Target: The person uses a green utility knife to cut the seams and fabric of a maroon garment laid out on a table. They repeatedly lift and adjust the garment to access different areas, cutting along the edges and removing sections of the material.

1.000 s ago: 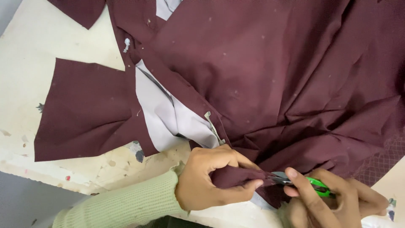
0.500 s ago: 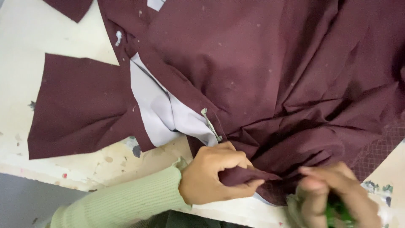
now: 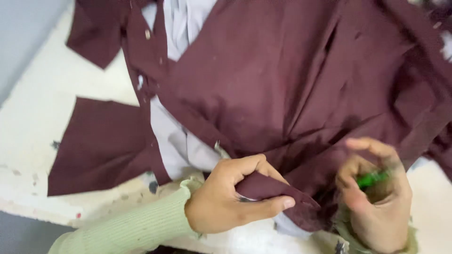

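Two bare hands with pale green sleeves

The left hand (image 3: pixel 226 200) comes out of a long, light green sleeve (image 3: pixel 127 228) of ribbed knit, with fine lines running along the arm and a slightly frilled cuff at the wrist. The right hand (image 3: pixel 376 197) is blurred; at its wrist only a small edge of the same pale green knit shows. No rings or gloves can be seen on the fingers

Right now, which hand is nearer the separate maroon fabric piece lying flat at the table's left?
Left. The left hand, pinching a maroon fold, sits just right of the flat piece. The right hand, holding a green tool, is farther right.
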